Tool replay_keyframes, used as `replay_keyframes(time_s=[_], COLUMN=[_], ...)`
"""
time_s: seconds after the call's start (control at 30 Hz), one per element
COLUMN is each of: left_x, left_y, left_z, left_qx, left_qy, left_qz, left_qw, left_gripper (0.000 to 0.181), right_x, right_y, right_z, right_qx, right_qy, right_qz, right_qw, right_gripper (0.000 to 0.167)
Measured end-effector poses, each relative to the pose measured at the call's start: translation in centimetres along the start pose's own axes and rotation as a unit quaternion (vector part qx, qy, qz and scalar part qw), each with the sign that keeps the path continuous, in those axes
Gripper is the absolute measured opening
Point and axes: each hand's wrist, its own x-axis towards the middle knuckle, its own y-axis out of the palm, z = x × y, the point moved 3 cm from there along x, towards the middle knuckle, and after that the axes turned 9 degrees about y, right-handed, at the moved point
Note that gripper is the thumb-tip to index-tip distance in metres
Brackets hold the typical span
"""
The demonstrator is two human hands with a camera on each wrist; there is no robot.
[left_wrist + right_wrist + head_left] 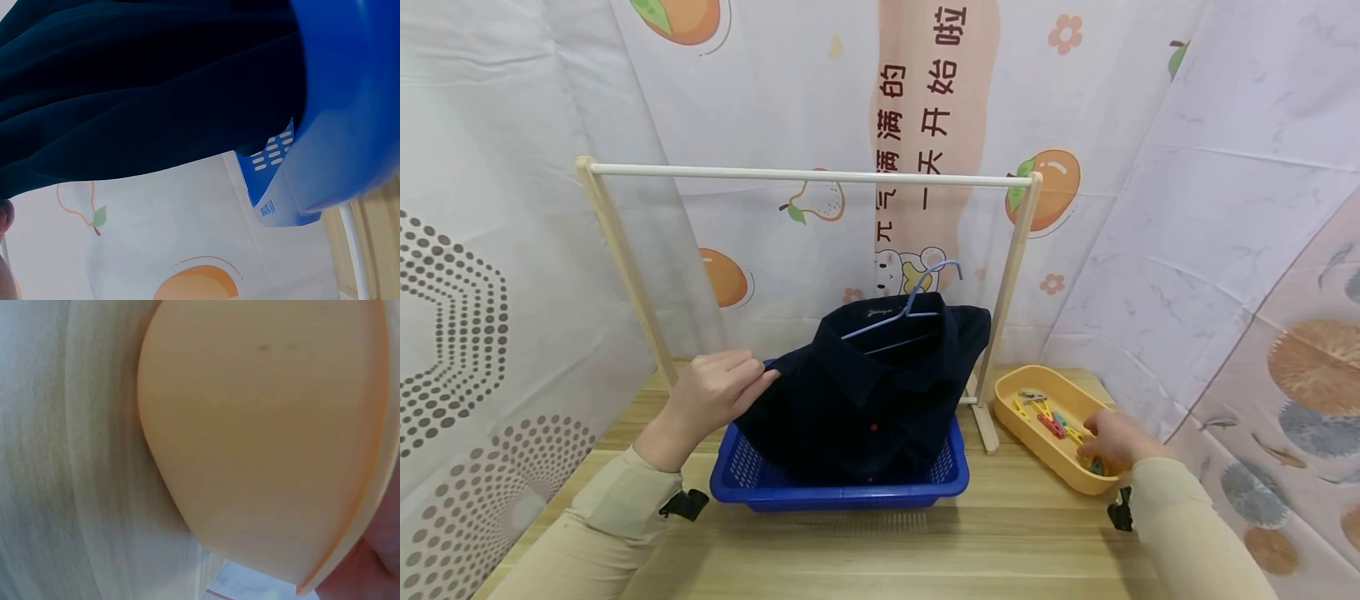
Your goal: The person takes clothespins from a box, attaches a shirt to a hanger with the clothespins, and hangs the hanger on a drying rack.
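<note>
The shirt point(850, 417) is navy, basket point(842, 493) blue, tray point(1041, 443) yellow-orange, hanger point(907, 312) light blue, curtain point(775, 100) fruit-printed white.

Your left hand point(718, 387) covers the navy shirt point(865, 408) fabric it grips; whether your right hand point(1112, 437) touches the clothespins point(1051, 426) near it cannot be determined.

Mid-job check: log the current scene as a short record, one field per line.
Garment: dark navy collared fabric shirt, partly in the blue perforated plastic basket
Hanger: thin light-blue hanger, in the shirt's collar
Rack: pale wooden frame with white crossbar; hanger hook not on it
Left grip: holds the shirt by one side
Right grip: in the yellow oblong plastic tray, at small coloured clothes pegs; whether pinching one, unclear
</note>
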Motion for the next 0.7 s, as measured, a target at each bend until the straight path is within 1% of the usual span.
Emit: replay_keyframes(time_s=[0.03, 0.1, 0.27, 0.47, 0.7], left_x=[-0.02, -0.08, -0.17, -0.14, -0.18], left_y=[0.00, -0.01, -0.03, -0.05, -0.11], left_z=[0.01, 0.04, 0.05, 0.02, -0.02], left_qx=[0.000, 0.000, -0.001, -0.001, -0.001], left_qy=[0.000, 0.000, 0.001, 0.001, 0.000], left_qz=[0.000, 0.000, 0.001, 0.004, 0.009], left_qw=[1.0000, 1.0000, 1.0000, 1.0000, 1.0000], left_gripper=[0.048, 0.048, 0.048, 0.048, 0.047], right_x=[-0.05, -0.19, -0.54, -0.74, -0.66], right_y=[0.03, 0.04, 0.07, 0.12, 0.39], right_z=[0.05, 0.20, 0.54, 0.74, 0.59], right_qx=[-0.002, -0.009, -0.023, -0.016, -0.006], right_qy=[0.003, 0.008, 0.018, 0.032, 0.044], right_qz=[0.002, 0.006, 0.009, 0.010, 0.022], right_qw=[1.0000, 0.9999, 0.9995, 0.9993, 0.9988], right_gripper=[0.027, 0.027, 0.037, 0.023, 0.019])
